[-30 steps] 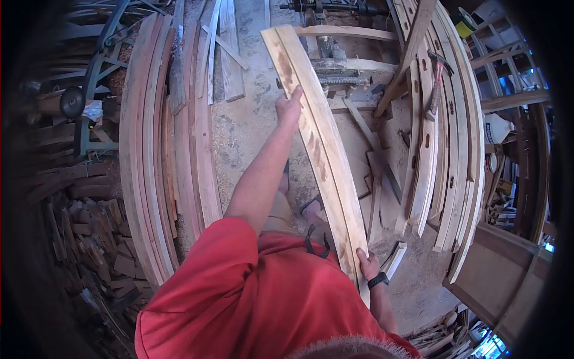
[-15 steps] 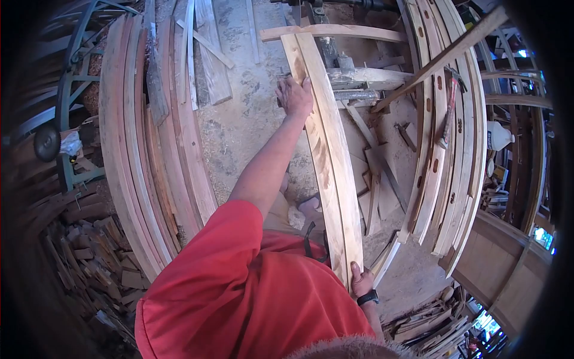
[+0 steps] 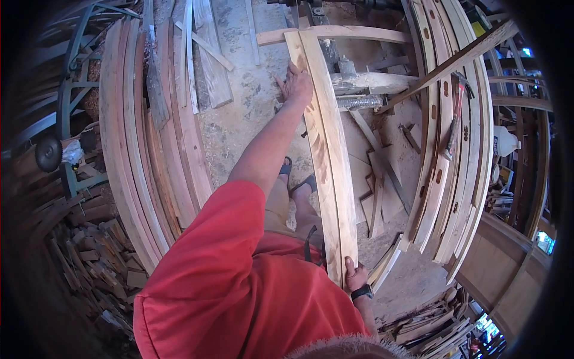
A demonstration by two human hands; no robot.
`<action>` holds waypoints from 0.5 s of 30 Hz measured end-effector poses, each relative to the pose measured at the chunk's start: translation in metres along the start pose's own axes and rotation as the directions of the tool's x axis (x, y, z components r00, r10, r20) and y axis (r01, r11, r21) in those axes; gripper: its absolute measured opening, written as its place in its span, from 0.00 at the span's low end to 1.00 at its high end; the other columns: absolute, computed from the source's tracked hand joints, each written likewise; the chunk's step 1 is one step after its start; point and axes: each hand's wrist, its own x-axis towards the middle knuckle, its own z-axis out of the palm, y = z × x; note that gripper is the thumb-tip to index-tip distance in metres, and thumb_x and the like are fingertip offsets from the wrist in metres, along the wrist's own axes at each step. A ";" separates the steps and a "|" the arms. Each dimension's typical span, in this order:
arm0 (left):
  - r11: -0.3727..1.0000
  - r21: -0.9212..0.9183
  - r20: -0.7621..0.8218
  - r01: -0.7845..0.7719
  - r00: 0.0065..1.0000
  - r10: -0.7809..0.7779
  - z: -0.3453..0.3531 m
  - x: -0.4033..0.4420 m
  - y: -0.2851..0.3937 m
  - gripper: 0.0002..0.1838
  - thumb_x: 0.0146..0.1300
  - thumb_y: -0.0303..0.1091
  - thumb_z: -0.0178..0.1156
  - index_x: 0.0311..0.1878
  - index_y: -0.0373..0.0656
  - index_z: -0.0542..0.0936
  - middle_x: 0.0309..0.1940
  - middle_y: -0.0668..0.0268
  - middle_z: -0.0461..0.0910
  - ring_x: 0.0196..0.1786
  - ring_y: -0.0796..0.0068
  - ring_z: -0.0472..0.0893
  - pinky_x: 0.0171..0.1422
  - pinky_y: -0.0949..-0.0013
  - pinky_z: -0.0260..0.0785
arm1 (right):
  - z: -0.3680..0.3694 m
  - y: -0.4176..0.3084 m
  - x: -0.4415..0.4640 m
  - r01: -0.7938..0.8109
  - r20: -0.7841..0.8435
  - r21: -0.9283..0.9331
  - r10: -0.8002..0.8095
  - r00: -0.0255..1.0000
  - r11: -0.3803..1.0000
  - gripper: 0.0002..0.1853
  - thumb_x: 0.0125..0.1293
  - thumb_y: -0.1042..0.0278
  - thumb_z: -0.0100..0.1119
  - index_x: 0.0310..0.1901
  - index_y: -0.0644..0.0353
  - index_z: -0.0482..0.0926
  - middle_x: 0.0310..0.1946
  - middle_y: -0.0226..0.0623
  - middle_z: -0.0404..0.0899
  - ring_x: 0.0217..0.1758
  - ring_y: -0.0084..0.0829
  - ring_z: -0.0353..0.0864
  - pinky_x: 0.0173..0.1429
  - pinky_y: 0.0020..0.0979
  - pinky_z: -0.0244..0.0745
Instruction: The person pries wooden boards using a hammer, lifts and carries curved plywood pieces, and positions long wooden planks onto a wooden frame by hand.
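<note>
A long pale wooden board (image 3: pixel 326 140) with a stepped lengthwise edge and darker patches runs away from my body. My left hand (image 3: pixel 297 88) lies at its left edge near the far end, its fingers apart. Close to my waist, my right hand (image 3: pixel 357 276), with a dark watch on its wrist, grips the near end, thumb on top and fingers under the edge. The board's far end meets a curved wooden piece (image 3: pixel 359 34) lying crosswise; whether it rests on it I cannot tell.
Stacked long planks (image 3: pixel 128 143) lie to the left. On the right, a hammer (image 3: pixel 455 116) lies on slotted timbers (image 3: pixel 435 179), and a slanting wooden pole (image 3: pixel 451 63) crosses above. Offcuts (image 3: pixel 89 257) pile up lower left. A white jug (image 3: pixel 507 142) stands far right.
My left hand's thumb has left the board's top face, and its fingers have spread. The near end of the board has shifted slightly left with my right hand. Both feet now show.
</note>
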 end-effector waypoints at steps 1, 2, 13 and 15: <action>0.999 0.038 -0.059 -0.019 0.998 0.021 0.006 0.003 -0.005 0.36 0.77 0.47 0.42 0.75 0.28 0.48 0.71 0.43 0.66 0.73 0.51 0.68 0.81 0.37 0.31 | 0.001 0.004 0.001 -0.018 0.008 0.012 0.018 1.000 1.000 0.37 0.66 0.30 0.55 0.48 0.66 0.84 0.37 0.61 0.84 0.45 0.59 0.84 0.50 0.49 0.78; 0.999 0.043 -0.065 -0.017 0.998 0.020 -0.001 0.007 -0.002 0.36 0.77 0.47 0.42 0.75 0.28 0.48 0.71 0.43 0.66 0.73 0.51 0.68 0.81 0.37 0.31 | 0.004 0.009 0.007 -0.011 0.013 0.014 0.011 1.000 1.000 0.37 0.66 0.30 0.55 0.48 0.66 0.84 0.37 0.61 0.84 0.45 0.59 0.84 0.50 0.49 0.78; 0.988 0.049 0.142 0.148 0.978 -0.154 -0.013 0.034 0.014 0.31 0.77 0.48 0.42 0.70 0.33 0.55 0.56 0.47 0.81 0.62 0.51 0.79 0.81 0.40 0.35 | 0.010 0.017 0.023 0.024 0.027 0.094 -0.026 0.999 0.995 0.36 0.68 0.33 0.52 0.46 0.68 0.84 0.38 0.58 0.85 0.46 0.54 0.86 0.51 0.45 0.77; 0.984 0.034 0.134 0.174 0.975 -0.177 -0.009 0.038 0.014 0.29 0.77 0.49 0.42 0.68 0.34 0.57 0.53 0.48 0.82 0.59 0.50 0.81 0.81 0.40 0.35 | 0.014 0.022 0.026 0.026 0.057 0.155 -0.035 0.998 0.988 0.35 0.68 0.34 0.54 0.48 0.68 0.84 0.39 0.57 0.85 0.47 0.53 0.86 0.52 0.43 0.77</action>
